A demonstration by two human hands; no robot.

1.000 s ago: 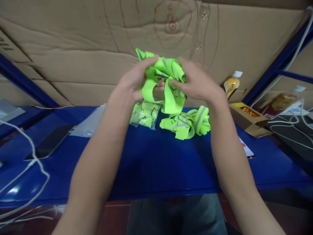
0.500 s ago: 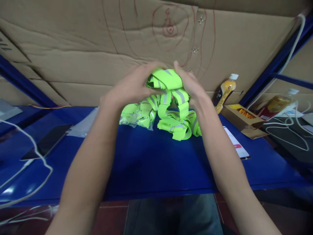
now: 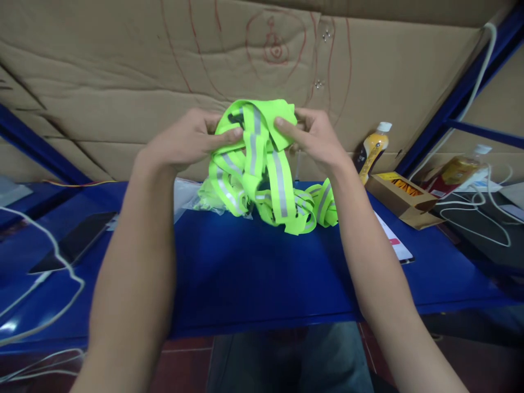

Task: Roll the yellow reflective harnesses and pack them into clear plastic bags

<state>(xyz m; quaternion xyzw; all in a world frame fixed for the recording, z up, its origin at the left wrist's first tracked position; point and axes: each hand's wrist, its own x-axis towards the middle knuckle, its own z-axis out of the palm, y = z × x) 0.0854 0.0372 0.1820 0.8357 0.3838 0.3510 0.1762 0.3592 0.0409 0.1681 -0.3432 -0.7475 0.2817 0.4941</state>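
Note:
A tangle of neon yellow-green reflective straps (image 3: 252, 147) with silver stripes is held up between my two hands above the blue table (image 3: 262, 278). My left hand (image 3: 196, 136) pinches the bundle's left side, thumb in front. On the right, my right hand (image 3: 313, 134) grips a broad flap of the strap between thumb and fingers. Loops hang down from the bundle, and a small dark part shows near its top left. Behind, more strap lies coiled (image 3: 325, 204) on the table. At the left, a clear plastic bag (image 3: 208, 197) holds similar green material, partly hidden.
A cardboard wall (image 3: 102, 109) stands at the back. To the right are a yellow drink bottle (image 3: 374, 147), an open small carton (image 3: 405, 199) and a phone with a lit screen (image 3: 397, 243). A dark phone (image 3: 76, 243) and white cable (image 3: 61, 251) lie left.
My hands have moved apart, the left one leftward, spreading the strap bundle between them. The gathered top has opened into a wider flap with longer hanging loops.

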